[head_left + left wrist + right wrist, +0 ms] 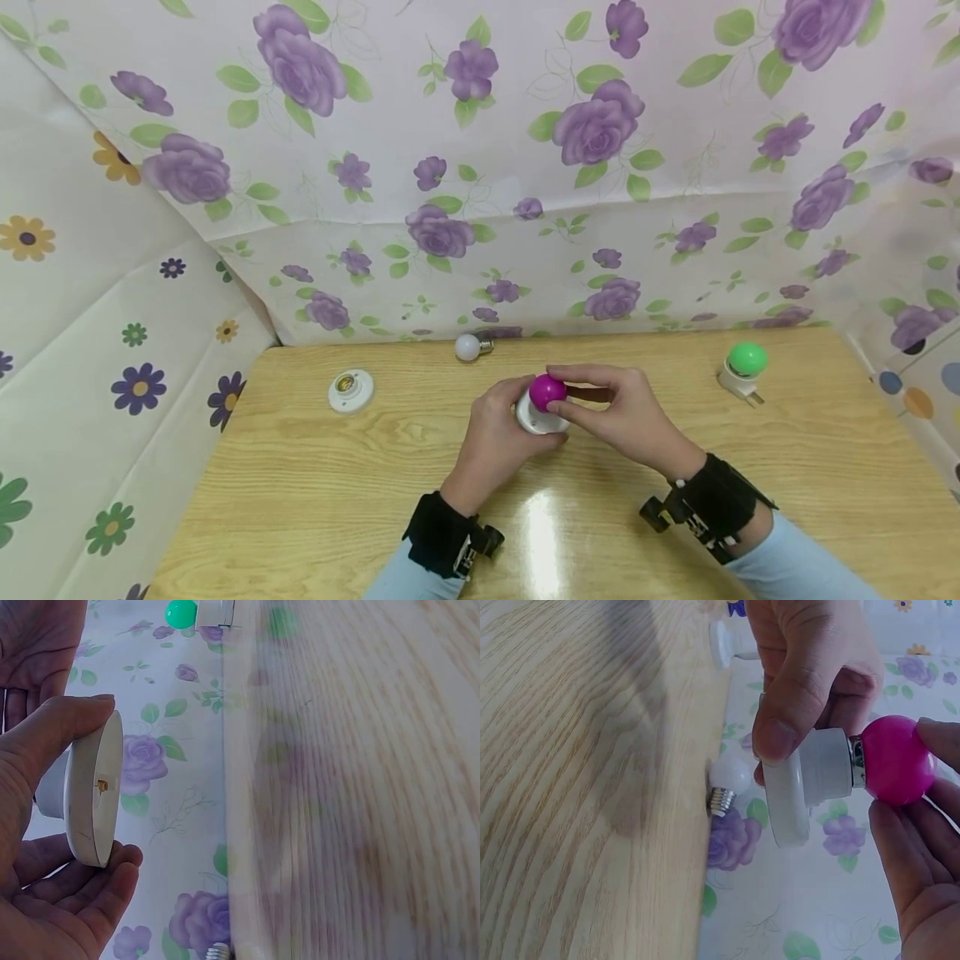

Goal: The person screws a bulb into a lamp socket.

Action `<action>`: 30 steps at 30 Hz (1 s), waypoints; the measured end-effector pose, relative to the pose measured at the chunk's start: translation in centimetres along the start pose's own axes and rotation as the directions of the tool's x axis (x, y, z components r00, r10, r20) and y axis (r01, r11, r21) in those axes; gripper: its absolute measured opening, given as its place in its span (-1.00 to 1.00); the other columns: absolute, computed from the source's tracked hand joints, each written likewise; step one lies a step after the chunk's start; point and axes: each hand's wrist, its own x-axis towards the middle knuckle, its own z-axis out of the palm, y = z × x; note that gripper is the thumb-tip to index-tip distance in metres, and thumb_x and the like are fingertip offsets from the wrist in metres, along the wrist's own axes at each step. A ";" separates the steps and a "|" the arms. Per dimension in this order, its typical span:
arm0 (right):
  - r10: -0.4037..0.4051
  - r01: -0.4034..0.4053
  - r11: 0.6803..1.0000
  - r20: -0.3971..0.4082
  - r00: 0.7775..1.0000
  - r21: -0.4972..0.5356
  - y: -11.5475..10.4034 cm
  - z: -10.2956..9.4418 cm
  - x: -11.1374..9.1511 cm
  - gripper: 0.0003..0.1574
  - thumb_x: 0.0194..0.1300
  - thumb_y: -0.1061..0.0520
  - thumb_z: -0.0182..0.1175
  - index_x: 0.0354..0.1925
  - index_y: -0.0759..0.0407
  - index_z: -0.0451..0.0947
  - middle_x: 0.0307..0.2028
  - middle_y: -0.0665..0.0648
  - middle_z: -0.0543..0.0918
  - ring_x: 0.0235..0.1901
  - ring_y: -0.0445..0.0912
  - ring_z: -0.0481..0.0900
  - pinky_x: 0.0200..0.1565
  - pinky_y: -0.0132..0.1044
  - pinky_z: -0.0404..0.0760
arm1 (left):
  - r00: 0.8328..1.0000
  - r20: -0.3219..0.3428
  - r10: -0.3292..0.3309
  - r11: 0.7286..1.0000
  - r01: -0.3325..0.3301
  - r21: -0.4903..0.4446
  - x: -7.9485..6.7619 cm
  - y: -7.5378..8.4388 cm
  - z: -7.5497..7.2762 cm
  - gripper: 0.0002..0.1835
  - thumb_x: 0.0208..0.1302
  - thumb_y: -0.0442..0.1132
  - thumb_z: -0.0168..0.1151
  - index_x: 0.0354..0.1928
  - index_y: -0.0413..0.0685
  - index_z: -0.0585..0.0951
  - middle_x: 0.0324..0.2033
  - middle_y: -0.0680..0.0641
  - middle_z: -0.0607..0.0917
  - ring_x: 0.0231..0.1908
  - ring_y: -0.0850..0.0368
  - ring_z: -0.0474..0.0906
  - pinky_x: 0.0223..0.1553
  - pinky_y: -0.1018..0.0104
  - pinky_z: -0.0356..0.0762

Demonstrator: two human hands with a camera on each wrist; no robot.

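My left hand (498, 429) grips a round white lamp holder (787, 799) by its base, thumb on one side and fingers on the other. The base's hollow underside (109, 787) shows in the left wrist view, held up off the table. A magenta light bulb (898, 760) sits at the holder's mouth, with part of its metal screw collar (857, 761) still visible. My right hand (626, 412) pinches the bulb's round end between thumb and fingers.
A second white lamp holder (351, 391) lies on the wooden table (322, 500) at left. Near the back edge lies a white bulb (467, 347) on its side. At right, a green bulb (747, 359) sits in a white plug-in socket (738, 383). Floral cloth (525, 250) hangs behind.
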 end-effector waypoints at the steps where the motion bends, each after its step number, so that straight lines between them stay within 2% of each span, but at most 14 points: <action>1: -0.004 0.004 1.000 -0.007 1.000 0.003 0.2 0.0 0.0 -0.52 0.12 0.12 0.33 0.05 0.11 0.55 0.01 0.00 0.57 -0.02 -0.11 0.52 -0.10 -0.05 0.52 | 1.000 0.000 0.000 1.000 0.000 0.000 0.0 0.0 0.0 -0.29 -0.19 0.06 0.50 0.12 0.21 0.50 -0.05 0.19 0.53 -0.05 0.33 0.43 -0.08 0.39 0.43; 7: -0.022 0.022 1.000 -0.012 1.000 0.006 0.3 0.0 -0.1 -0.43 0.11 0.08 0.34 0.13 0.00 0.49 0.08 0.01 0.52 -0.02 -0.09 0.52 -0.10 -0.09 0.53 | 1.000 0.001 -0.002 1.000 0.002 -0.006 -0.1 0.0 0.0 -0.30 -0.19 0.06 0.50 0.10 0.20 0.50 -0.06 0.20 0.52 -0.05 0.33 0.43 -0.07 0.38 0.42; 15: -0.046 0.047 0.999 0.079 0.996 -0.007 0.1 0.1 0.2 -0.36 0.19 0.13 0.26 0.25 -0.04 0.37 0.21 -0.04 0.41 0.17 -0.02 0.36 0.04 -0.12 0.42 | 1.000 -0.001 0.007 1.000 -0.007 -0.010 -0.1 -0.1 0.0 -0.33 -0.19 0.05 0.51 0.08 0.21 0.51 -0.08 0.24 0.53 -0.06 0.35 0.43 -0.06 0.38 0.42; 21: -0.039 0.039 0.999 0.123 0.992 -0.004 0.1 0.1 0.2 -0.38 0.23 0.17 0.22 0.25 -0.03 0.37 0.20 -0.03 0.41 0.16 -0.07 0.36 0.05 -0.14 0.42 | 1.000 -0.005 0.011 1.000 -0.011 -0.004 0.0 0.0 0.0 -0.32 -0.21 0.04 0.51 0.07 0.21 0.51 -0.10 0.23 0.53 -0.08 0.36 0.44 -0.09 0.41 0.43; 30: -0.011 0.012 1.000 0.096 0.995 -0.009 0.0 0.2 0.1 -0.41 0.19 0.09 0.27 0.20 -0.04 0.43 0.15 -0.05 0.47 0.08 -0.11 0.44 -0.02 -0.16 0.48 | 1.000 -0.010 0.010 1.000 -0.010 -0.009 -0.1 0.0 0.0 -0.29 -0.21 0.05 0.52 0.10 0.20 0.50 -0.09 0.21 0.53 -0.09 0.35 0.45 -0.11 0.42 0.44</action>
